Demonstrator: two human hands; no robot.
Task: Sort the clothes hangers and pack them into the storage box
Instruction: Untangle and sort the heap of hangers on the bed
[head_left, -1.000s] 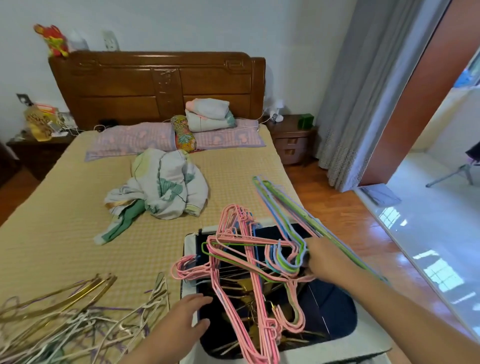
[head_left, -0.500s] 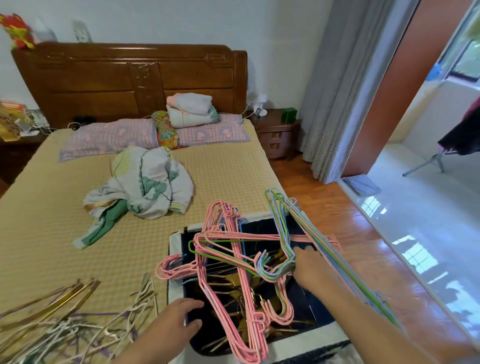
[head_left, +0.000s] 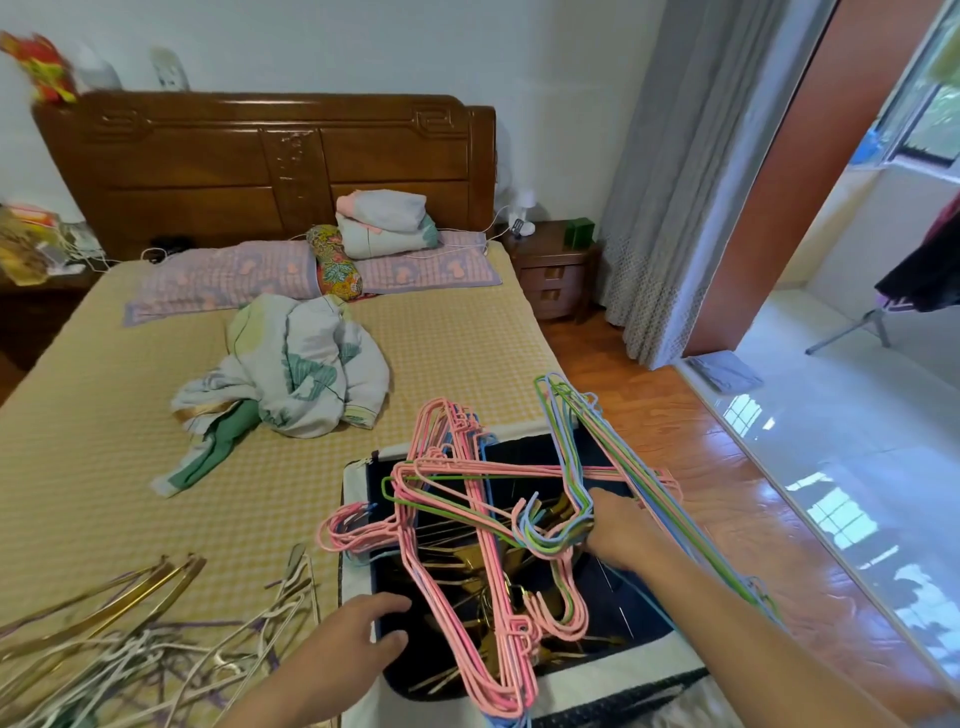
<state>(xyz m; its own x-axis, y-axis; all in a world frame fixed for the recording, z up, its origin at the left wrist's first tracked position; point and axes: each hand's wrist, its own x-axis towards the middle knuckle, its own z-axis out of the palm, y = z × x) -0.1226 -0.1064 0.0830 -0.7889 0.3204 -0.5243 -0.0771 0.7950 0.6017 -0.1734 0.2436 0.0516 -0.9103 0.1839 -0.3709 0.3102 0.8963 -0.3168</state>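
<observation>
A dark blue storage box (head_left: 636, 618) with a white rim stands open at the bed's near right corner. Pink hangers (head_left: 470, 540) lie crossed over its opening, with gold hangers (head_left: 467, 558) beneath them inside. My right hand (head_left: 615, 532) grips a bundle of blue and green hangers (head_left: 574, 457) by the necks, over the box's right side. Its hooks point left, its bars run past my forearm. My left hand (head_left: 358, 642) holds the box's left rim, thumb inside. A loose pile of gold, white and purple hangers (head_left: 140, 629) lies on the bed at lower left.
A crumpled floral blanket (head_left: 296, 374) lies mid-bed, with pillows (head_left: 311, 273) and folded bedding (head_left: 384, 223) by the wooden headboard. A nightstand (head_left: 553, 270) and grey curtain (head_left: 670, 208) stand to the right. Wooden floor (head_left: 691, 457) runs beside the bed.
My right hand has brought the blue and green bundle lower and nearer the box's right side. The view has shifted to the right. My left hand stays on the rim.
</observation>
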